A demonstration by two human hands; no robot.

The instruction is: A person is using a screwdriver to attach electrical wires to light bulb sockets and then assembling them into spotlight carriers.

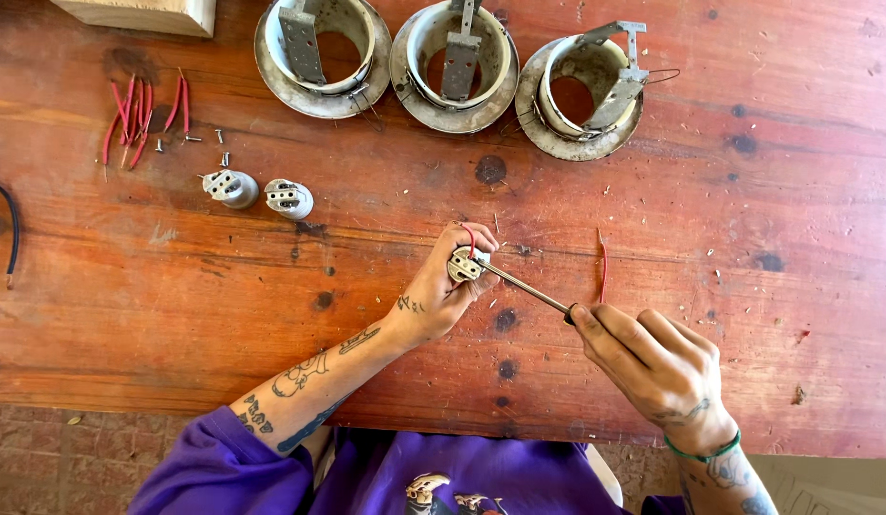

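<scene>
A: Start near. What are the hands doing?

B: The right hand [652,358] is closed around a screwdriver [526,287]; its handle is buried in the fist, and the shaft runs up and left to a socket [463,265]. The left hand [441,286] is wrapped around that socket, held just above the table [224,305], near its middle.

A: Any wire on the socket?

B: A red wire [470,238] loops over the top of it, by the left fingertips. The tip sits at the socket's face, so I judge a terminal screw is being turned. Loosening or tightening, I cannot tell.

A: What else lies near the socket?

B: Just right of it, one loose red strand [602,265]. Farther up and left, two more sockets [258,194] lie side by side with no wires on them.

A: And beyond those?

B: Left of the socket and farther back, a bunch of red wires [138,114] with a few small screws [190,141]. Straight beyond it, three round metal housings [452,67] in a row, all without sockets.

A: So how far along?

B: Two sockets look bare, one is in hand, and that seems to be the last of them.
</scene>
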